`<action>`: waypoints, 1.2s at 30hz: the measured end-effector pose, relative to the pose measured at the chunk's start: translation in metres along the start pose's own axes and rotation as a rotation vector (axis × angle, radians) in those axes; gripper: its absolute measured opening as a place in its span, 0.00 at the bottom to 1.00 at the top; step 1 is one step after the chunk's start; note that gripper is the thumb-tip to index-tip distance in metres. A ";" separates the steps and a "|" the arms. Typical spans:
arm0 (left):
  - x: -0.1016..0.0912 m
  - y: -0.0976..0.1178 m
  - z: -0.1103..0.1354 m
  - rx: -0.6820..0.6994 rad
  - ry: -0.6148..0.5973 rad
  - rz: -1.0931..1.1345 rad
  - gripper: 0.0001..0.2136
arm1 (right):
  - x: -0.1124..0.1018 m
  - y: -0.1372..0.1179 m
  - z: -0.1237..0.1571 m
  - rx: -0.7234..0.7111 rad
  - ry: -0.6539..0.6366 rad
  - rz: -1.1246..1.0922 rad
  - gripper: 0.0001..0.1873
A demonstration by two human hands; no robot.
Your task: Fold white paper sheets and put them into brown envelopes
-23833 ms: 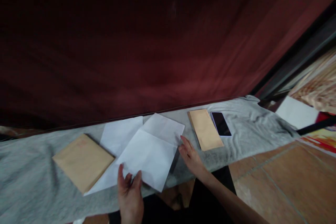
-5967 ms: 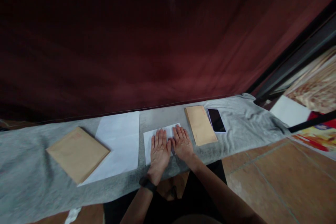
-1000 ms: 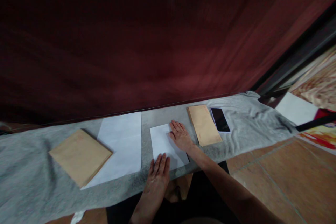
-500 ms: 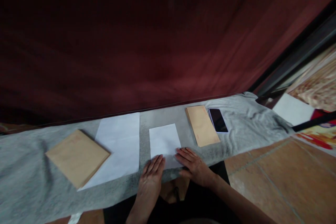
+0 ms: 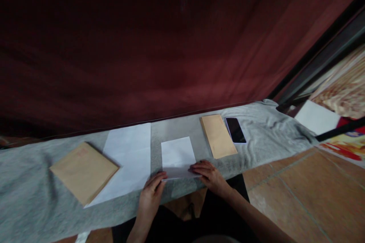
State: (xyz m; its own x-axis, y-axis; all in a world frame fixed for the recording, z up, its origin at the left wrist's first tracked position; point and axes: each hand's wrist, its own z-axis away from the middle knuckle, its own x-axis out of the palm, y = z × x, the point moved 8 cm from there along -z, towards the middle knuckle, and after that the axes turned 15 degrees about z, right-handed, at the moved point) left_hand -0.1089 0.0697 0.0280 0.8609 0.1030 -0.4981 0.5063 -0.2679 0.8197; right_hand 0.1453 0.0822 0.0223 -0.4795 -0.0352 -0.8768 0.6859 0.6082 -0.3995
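A white sheet of paper [image 5: 178, 153] lies in front of me on the grey cloth, its near edge raised off the surface. My left hand [image 5: 151, 193] pinches the near left corner between thumb and fingers. At the near right corner, my right hand [image 5: 209, 176] grips the same edge with its fingers bent over it; its thumb is mostly hidden. Left of the sheet are larger white papers [image 5: 131, 155], partly covered by a stack of brown envelopes [image 5: 84, 172] turned at an angle. Another stack of brown envelopes [image 5: 219, 136] lies to the right.
A phone [image 5: 235, 130] with a dark screen lies beside the right envelopes. Grey cloth [image 5: 265, 133] covers the narrow surface, wrinkled at the right. A dark red curtain-like backdrop [image 5: 171, 64] rises behind it. Tiled floor [image 5: 299, 190] shows at the lower right.
Both hands lay flat on the paper's near part before. Now they grip its near corners, the left hand has shifted left, and the near edge is lifted.
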 end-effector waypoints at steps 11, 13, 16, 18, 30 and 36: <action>-0.004 0.010 -0.002 -0.029 0.125 0.004 0.20 | 0.002 0.012 -0.008 0.155 0.026 0.086 0.17; -0.004 0.008 -0.004 -0.040 0.146 -0.002 0.20 | 0.004 0.017 -0.012 0.206 0.046 0.108 0.18; -0.004 0.005 -0.009 -0.069 0.180 -0.021 0.21 | 0.005 0.022 -0.019 0.299 0.071 0.133 0.20; -0.003 0.002 -0.012 -0.095 0.197 -0.028 0.23 | 0.007 0.024 -0.024 0.353 0.047 0.147 0.20; 0.005 -0.003 -0.043 -0.322 0.141 -0.140 0.10 | 0.001 0.035 -0.047 0.626 -0.071 0.254 0.16; 0.009 0.006 -0.059 -0.522 0.028 -0.428 0.12 | 0.000 0.036 -0.058 0.650 -0.084 0.351 0.16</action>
State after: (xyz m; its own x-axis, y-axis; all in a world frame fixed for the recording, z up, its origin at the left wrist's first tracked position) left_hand -0.0957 0.1259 0.0450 0.5764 0.1240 -0.8077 0.7544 0.2993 0.5843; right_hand 0.1387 0.1503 0.0235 -0.1471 -0.0010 -0.9891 0.9891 0.0041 -0.1472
